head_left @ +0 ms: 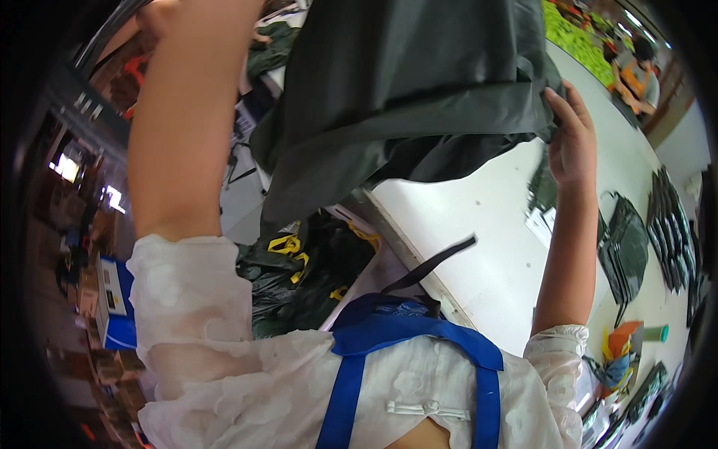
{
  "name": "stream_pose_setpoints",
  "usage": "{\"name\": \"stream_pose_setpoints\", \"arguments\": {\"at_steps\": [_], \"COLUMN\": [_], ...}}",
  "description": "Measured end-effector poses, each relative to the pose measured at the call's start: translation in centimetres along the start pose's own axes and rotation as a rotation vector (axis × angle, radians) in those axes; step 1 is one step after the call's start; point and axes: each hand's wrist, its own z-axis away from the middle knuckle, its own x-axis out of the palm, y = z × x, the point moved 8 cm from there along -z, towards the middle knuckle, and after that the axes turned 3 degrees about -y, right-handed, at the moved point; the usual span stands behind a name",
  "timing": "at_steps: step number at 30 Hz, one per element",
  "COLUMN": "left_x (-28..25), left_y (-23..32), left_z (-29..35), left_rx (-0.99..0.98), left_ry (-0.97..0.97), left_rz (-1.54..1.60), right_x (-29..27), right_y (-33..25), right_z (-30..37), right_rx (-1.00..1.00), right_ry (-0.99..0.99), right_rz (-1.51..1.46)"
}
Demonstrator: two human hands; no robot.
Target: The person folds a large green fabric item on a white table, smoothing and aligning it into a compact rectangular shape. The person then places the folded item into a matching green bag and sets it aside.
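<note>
A large piece of dark, smooth, slightly shiny fabric (419, 97) hangs raised in front of me, its lower edge loose and folded over. My right hand (572, 131) grips its right edge, with the thumb and fingers closed on the cloth. My left forearm reaches up past the top edge of the picture, so that hand is out of sight. The fabric's upper part is cut off as well. Below it, a pile of black material with yellow straps or prints (299, 269) lies in a container by the table.
A white table (479, 217) stretches to the right, with flat black folded pieces (624, 247) and a stack of dark bundles (669, 228) along it. A co-worker (636, 78) is at the far right, near bright green material (580, 45). A blue and white box (114, 303) stands left.
</note>
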Motion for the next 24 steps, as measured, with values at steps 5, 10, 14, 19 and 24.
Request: {"name": "stream_pose_setpoints", "arguments": {"at_steps": [5,10,14,19,24], "left_x": [16.4,27.3,29.4,25.7,20.7], "left_y": [-8.3,-22.7,-28.0,-32.7,-38.3], "left_z": [1.2,15.3,37.5,47.4,43.2], "left_rx": [-0.109,-0.445,-0.887,-1.078,-0.881], "left_ry": [0.01,-0.402,-0.972,-0.591,-0.767], "left_rz": [0.19,-0.12,-0.45,-0.54,-0.775], "right_x": [-18.2,-33.1,-33.6,-34.8,-35.3], "right_y": [3.4,9.9,12.3,12.3,12.7], "right_z": [3.3,10.6,16.5,18.3,17.1], "right_rx": [0.141,0.255,0.469,0.338,0.57], "right_ry": [0.289,0.635,0.912,0.55,0.407], "right_rz": [0.021,0.287,0.213,0.338,0.926]}}
